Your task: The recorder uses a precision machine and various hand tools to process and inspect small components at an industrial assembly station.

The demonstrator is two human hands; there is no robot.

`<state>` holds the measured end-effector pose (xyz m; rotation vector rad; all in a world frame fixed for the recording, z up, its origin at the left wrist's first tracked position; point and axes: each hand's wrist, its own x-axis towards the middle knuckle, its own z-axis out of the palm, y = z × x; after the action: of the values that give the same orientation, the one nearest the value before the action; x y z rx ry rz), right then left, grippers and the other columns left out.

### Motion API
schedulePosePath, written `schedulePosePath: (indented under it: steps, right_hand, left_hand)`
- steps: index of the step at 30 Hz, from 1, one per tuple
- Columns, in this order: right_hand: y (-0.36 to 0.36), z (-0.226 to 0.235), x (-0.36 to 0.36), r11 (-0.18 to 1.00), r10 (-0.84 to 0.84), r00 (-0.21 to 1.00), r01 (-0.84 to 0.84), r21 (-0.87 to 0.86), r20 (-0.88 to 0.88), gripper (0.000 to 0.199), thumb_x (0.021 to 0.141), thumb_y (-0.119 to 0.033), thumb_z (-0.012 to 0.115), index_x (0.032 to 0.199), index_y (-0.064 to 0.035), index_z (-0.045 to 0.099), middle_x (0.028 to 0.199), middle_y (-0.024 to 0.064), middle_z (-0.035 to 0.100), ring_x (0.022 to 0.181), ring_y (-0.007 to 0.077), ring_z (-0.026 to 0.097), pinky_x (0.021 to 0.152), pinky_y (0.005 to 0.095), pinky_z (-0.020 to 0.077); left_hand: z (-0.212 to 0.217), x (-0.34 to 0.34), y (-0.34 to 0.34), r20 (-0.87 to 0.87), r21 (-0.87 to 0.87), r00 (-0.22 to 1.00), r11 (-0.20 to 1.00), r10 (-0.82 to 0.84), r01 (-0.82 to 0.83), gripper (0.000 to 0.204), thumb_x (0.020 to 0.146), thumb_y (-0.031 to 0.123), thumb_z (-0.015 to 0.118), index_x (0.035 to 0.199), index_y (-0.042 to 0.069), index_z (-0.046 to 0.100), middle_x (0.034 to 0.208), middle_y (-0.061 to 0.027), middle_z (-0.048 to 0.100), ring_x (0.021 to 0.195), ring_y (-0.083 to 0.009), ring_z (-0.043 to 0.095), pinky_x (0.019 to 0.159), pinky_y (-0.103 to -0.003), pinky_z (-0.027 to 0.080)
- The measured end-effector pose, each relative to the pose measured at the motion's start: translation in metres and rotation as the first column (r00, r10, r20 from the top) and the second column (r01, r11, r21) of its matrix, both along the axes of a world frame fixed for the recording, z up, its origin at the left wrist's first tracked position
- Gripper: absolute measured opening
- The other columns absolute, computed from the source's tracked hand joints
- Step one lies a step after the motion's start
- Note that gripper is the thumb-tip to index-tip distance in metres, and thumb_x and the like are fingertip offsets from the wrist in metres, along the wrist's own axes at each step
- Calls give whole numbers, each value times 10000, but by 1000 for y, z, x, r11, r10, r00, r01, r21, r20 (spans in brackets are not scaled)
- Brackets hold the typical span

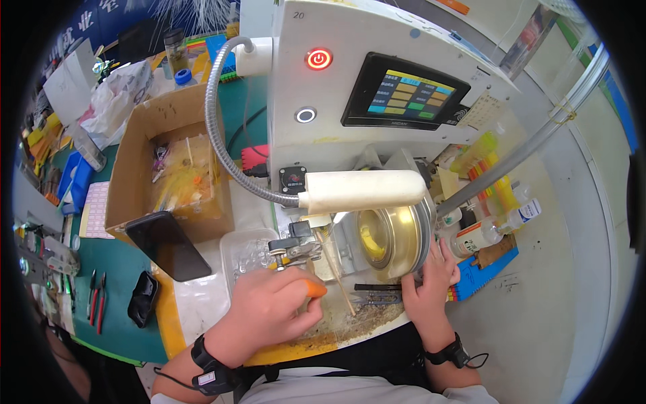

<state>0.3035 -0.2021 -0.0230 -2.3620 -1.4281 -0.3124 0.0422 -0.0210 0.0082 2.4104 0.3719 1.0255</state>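
My left hand (272, 306) is closed in front of a small metal clamp (296, 244), its fingers curled and an orange cover (315, 289) showing on one finger. What those fingers hold, if anything, is hidden. Next to it a thin wooden stick (344, 288) slants down from the clamp area. My right hand (433, 283) lies at the lower right edge of a round, shiny yellowish wheel-like part (389, 232), fingers stretched out and apart. Behind both hands stands a white machine (306, 87) with a lit screen (412, 94) and a glowing red button (318, 58).
A white lamp head (363, 189) on a metal gooseneck (212, 108) hangs over the work spot. To the left are a clear tray (235, 259), a black phone (168, 246), a cardboard box (124, 182) and pliers (101, 303). Bottles (478, 236) stand at right.
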Motion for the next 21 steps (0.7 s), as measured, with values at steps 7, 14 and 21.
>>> schedulePosePath:
  steps: [7,14,21]
  right_hand:
    - [-2,2,0,998,-6,1000,6,58,-3,681,917,-210,709,1547,-17,536,1672,165,475,1511,408,391,1170,513,194]
    - [-2,2,1,996,24,999,-21,88,-32,600,899,-207,722,1467,-42,621,1639,167,506,1483,411,413,1164,524,209]
    - [-4,1,0,997,13,999,-9,74,-48,511,895,-197,725,1389,-76,681,1631,159,508,1459,410,431,1165,529,219]
  left_hand:
    - [0,-1,3,3,-84,998,994,-68,68,119,744,70,783,840,95,720,896,-18,775,670,-187,717,587,-294,552]
    - [38,-11,-4,441,-754,897,535,-19,382,111,915,109,730,1005,51,699,1002,-54,733,795,-47,627,678,-218,461]
    - [38,-10,42,461,-866,876,288,139,409,110,985,56,616,1094,46,619,958,-41,666,750,-42,524,667,-203,392]
